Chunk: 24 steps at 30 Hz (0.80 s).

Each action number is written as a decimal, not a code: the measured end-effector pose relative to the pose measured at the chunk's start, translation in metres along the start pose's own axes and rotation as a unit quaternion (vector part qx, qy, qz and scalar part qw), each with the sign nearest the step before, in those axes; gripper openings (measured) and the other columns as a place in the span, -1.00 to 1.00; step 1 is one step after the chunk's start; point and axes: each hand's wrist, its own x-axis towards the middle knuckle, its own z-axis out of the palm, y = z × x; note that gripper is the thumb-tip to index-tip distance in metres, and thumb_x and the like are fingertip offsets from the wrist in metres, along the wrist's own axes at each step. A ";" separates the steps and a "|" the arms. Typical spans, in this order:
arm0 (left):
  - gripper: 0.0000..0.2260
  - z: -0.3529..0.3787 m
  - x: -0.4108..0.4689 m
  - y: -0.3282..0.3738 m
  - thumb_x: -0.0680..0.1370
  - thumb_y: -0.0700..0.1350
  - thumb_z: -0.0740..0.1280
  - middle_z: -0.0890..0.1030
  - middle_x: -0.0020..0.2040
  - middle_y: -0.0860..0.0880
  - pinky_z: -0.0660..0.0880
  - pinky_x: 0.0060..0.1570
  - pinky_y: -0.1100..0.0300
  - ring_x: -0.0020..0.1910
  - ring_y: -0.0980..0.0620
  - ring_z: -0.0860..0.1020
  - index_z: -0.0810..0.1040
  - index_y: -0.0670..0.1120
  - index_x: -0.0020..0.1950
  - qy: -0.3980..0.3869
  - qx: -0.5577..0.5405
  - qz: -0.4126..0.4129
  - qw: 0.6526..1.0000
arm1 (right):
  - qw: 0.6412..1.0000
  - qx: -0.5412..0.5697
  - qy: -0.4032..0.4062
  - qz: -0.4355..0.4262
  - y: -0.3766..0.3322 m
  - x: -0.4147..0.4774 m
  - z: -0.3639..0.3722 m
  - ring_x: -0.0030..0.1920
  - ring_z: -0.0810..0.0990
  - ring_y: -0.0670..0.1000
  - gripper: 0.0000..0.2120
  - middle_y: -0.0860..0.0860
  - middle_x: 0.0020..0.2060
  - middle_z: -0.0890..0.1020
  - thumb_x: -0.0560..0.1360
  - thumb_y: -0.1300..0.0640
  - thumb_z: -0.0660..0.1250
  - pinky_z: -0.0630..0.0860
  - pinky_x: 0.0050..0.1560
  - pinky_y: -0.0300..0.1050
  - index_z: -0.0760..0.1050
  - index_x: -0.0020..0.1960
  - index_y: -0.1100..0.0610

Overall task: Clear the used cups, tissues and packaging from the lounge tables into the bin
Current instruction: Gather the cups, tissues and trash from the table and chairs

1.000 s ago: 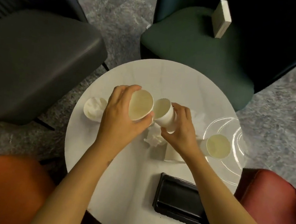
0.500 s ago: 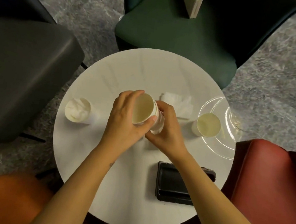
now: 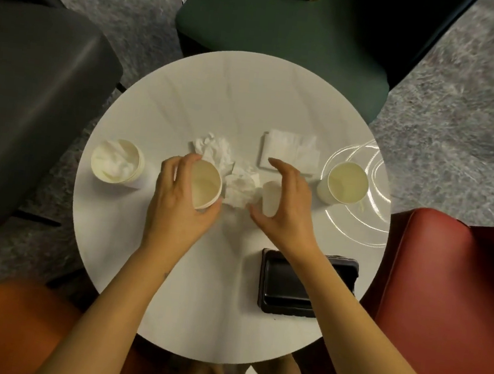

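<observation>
Gripping a paper cup [image 3: 206, 182] in the left hand [image 3: 177, 204], fingers and thumb curled round its rim and wall, mouth up, plain cream inside, near the middle of a round white table [image 3: 197, 303]. Holding the right hand [image 3: 289, 209] wide and arched, thumb well apart from the fingers, around a small pale cup-like thing [image 3: 270, 195] a little right of the gripped cup; impossible to tell whether touching it. Between those two, against the gripped cup's right side: a crumpled tissue [image 3: 241, 187]. Just beyond the gripped cup: a second crumpled tissue [image 3: 213, 148]. Beyond and to the right of it: a folded napkin [image 3: 289, 153], lying flat. Well left of it: a stuffed cup [image 3: 117, 162], mouth full of white tissue. Well right of it: an empty cup [image 3: 346, 183], plain and pale, standing on a clear plastic lid [image 3: 363, 226]. Nearer than the gripped cup and to the right: a black tray [image 3: 287, 288], partly under the right forearm. Far beyond: a green chair [image 3: 285, 38].
</observation>
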 end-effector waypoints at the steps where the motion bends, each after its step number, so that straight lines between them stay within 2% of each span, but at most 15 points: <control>1: -0.39 0.001 -0.003 -0.005 0.34 -0.12 0.48 0.37 0.21 -0.17 0.49 -0.03 0.04 0.16 -0.15 0.43 0.32 -0.14 0.32 0.000 0.013 -0.008 1.000 | 1.000 -0.005 0.006 0.011 0.003 -0.003 -0.004 0.23 0.38 0.06 -0.38 0.08 0.22 0.45 0.32 0.20 0.45 0.32 0.25 0.04 0.30 0.32 0.21; 4: -0.37 0.009 -0.014 -0.016 0.33 -0.14 0.50 0.36 0.22 -0.20 0.48 -0.01 0.01 0.16 -0.19 0.43 0.31 -0.15 0.33 -0.011 0.030 -0.046 0.998 | 0.999 -0.019 -0.003 0.030 0.014 -0.009 -0.015 0.23 0.36 0.01 -0.37 0.06 0.23 0.43 0.33 0.17 0.46 0.27 0.24 -0.05 0.30 0.33 0.17; 9: -0.35 0.023 -0.026 -0.022 0.33 -0.14 0.50 0.36 0.25 -0.19 0.46 0.07 -0.03 0.20 -0.17 0.39 0.30 -0.14 0.34 -0.004 0.014 -0.081 0.997 | 0.986 -0.079 -0.142 0.020 0.030 -0.012 -0.019 0.37 0.23 0.12 -0.24 0.14 0.37 0.27 0.29 0.13 0.49 0.21 0.33 0.11 0.22 0.39 0.15; 12: -0.29 0.024 -0.030 -0.022 0.31 -0.06 0.50 0.33 0.31 -0.20 0.38 0.17 -0.13 0.27 -0.20 0.33 0.27 -0.11 0.39 -0.006 0.046 -0.090 0.995 | 0.981 -0.086 -0.171 0.016 0.034 -0.015 -0.016 0.40 0.19 0.15 -0.22 0.16 0.41 0.20 0.28 0.11 0.49 0.20 0.35 0.16 0.21 0.40 0.13; 15: -0.22 0.022 -0.033 -0.014 0.29 0.08 0.46 0.22 0.42 -0.22 0.19 0.27 -0.22 0.41 -0.24 0.16 0.24 -0.07 0.43 0.005 0.120 -0.062 0.991 | 0.984 -0.078 -0.161 -0.008 0.036 -0.015 -0.020 0.42 0.17 0.13 -0.23 0.16 0.43 0.17 0.30 0.04 0.49 0.18 0.34 0.14 0.21 0.40 0.12; 18: -0.21 0.022 -0.033 0.007 0.30 0.11 0.45 0.16 0.47 -0.22 0.11 0.32 -0.25 0.45 -0.21 0.05 0.21 -0.04 0.44 0.004 0.134 0.004 0.991 | 0.989 -0.061 -0.133 -0.030 0.035 -0.011 -0.033 0.42 0.18 0.10 -0.29 0.15 0.42 0.20 0.35 0.01 0.45 0.19 0.35 0.14 0.23 0.39 0.15; 22: -0.22 0.038 -0.026 0.042 0.35 0.15 0.39 0.12 0.50 -0.13 -0.09 0.41 -0.13 0.47 -0.07 -0.06 0.13 0.01 0.48 -0.050 0.119 0.065 0.990 | 0.990 -0.087 -0.090 -0.065 0.035 0.001 -0.060 0.37 0.29 0.11 -0.38 0.15 0.37 0.31 0.39 0.01 0.39 0.21 0.32 0.06 0.28 0.36 0.16; 24: -0.23 0.051 -0.021 0.054 0.38 0.15 0.36 0.09 0.51 -0.11 -0.09 0.42 -0.09 0.48 -0.04 -0.08 0.09 0.02 0.49 -0.082 0.099 0.073 0.989 | 0.990 -0.111 -0.060 -0.066 0.041 0.008 -0.073 0.35 0.31 0.13 -0.38 0.16 0.35 0.34 0.38 0.02 0.40 0.17 0.31 0.03 0.30 0.35 0.17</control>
